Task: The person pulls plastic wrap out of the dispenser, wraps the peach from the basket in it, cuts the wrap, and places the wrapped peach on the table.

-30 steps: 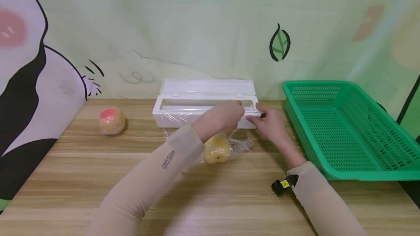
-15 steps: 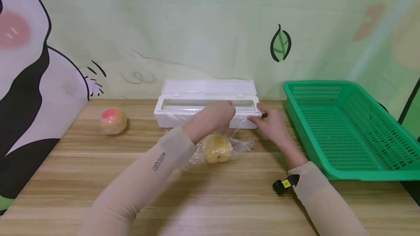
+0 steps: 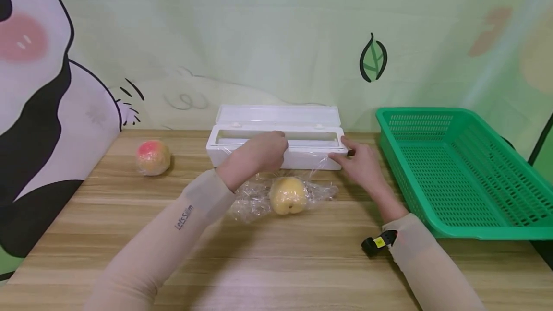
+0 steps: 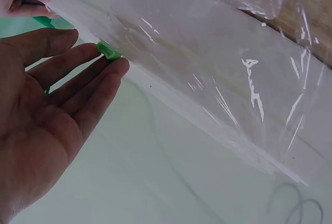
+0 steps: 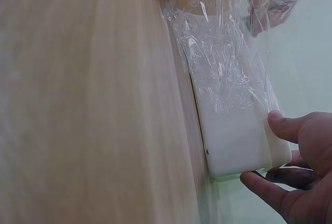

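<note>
A white cling film box (image 3: 302, 160) stands near the back of the table, its lid (image 3: 278, 115) raised. My left hand (image 3: 258, 152) is at its front edge, with fingertips touching a small green slide cutter (image 4: 110, 52); the thumb is apart from the cutter. My right hand (image 3: 362, 163) grips the box's right end, thumb in front and fingers behind. Clear cling film (image 3: 249, 200) hangs over the box's front and lies crumpled on the table around a yellow pear (image 3: 288, 197). Left of the box sits a red and yellow peach (image 3: 153, 158), its surface shiny with film.
A green plastic basket (image 3: 488, 233) stands to the right, close beside my right forearm. Behind the box rises a printed cloth backdrop (image 3: 276, 52). The wooden table (image 3: 276, 263) stretches out in front of the pear.
My left hand has slid leftward along the box's front edge, from near its right end to the middle. My right hand has kept its grip. The pear and film show more openly.
</note>
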### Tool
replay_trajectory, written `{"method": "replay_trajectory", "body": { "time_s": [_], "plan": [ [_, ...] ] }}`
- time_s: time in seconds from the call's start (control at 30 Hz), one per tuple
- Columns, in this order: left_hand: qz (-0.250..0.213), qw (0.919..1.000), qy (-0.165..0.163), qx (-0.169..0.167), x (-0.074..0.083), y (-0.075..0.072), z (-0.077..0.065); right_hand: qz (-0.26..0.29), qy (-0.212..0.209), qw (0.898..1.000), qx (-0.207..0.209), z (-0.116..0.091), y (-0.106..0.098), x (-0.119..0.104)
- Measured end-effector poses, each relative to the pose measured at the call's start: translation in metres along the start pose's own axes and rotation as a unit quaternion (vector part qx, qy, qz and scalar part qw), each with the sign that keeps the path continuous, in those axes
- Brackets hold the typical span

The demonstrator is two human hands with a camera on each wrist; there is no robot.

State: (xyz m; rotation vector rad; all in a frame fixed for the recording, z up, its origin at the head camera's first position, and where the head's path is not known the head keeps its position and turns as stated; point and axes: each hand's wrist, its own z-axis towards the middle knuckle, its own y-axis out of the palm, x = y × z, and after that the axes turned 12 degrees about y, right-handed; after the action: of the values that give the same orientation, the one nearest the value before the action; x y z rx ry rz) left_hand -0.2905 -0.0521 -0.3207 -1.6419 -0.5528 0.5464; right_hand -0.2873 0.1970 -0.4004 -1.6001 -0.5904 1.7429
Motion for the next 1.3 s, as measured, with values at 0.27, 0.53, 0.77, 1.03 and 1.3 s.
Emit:
{"method": "replay_trajectory", "body": {
  "time_s": [0.27,0.53,0.77,1.03,1.3],
  "plan": [
    [0.013,0.9998,-0.011,0.009,-0.004,0.003,-0.005,0.004,0.0,1.0,-0.002,0.001,0.0,0.001],
    [-0.002,0.9988,-0.038,0.031,-0.014,0.002,-0.024,0.003,-0.004,1.0,0.0,0.001,0.002,-0.002],
    [-0.002,0.9962,-0.06,0.062,-0.033,0.012,-0.048,0.002,-0.01,1.0,0.007,0.001,0.001,0.0],
    [0.04,0.9927,-0.052,0.101,-0.04,0.023,-0.056,0.004,0.007,1.0,-0.008,0.002,0.002,0.006],
    [0.028,0.9922,-0.07,0.1,-0.044,0.021,-0.059,0.003,-0.005,1.0,0.003,0.003,0.001,0.004]
  ]
}}
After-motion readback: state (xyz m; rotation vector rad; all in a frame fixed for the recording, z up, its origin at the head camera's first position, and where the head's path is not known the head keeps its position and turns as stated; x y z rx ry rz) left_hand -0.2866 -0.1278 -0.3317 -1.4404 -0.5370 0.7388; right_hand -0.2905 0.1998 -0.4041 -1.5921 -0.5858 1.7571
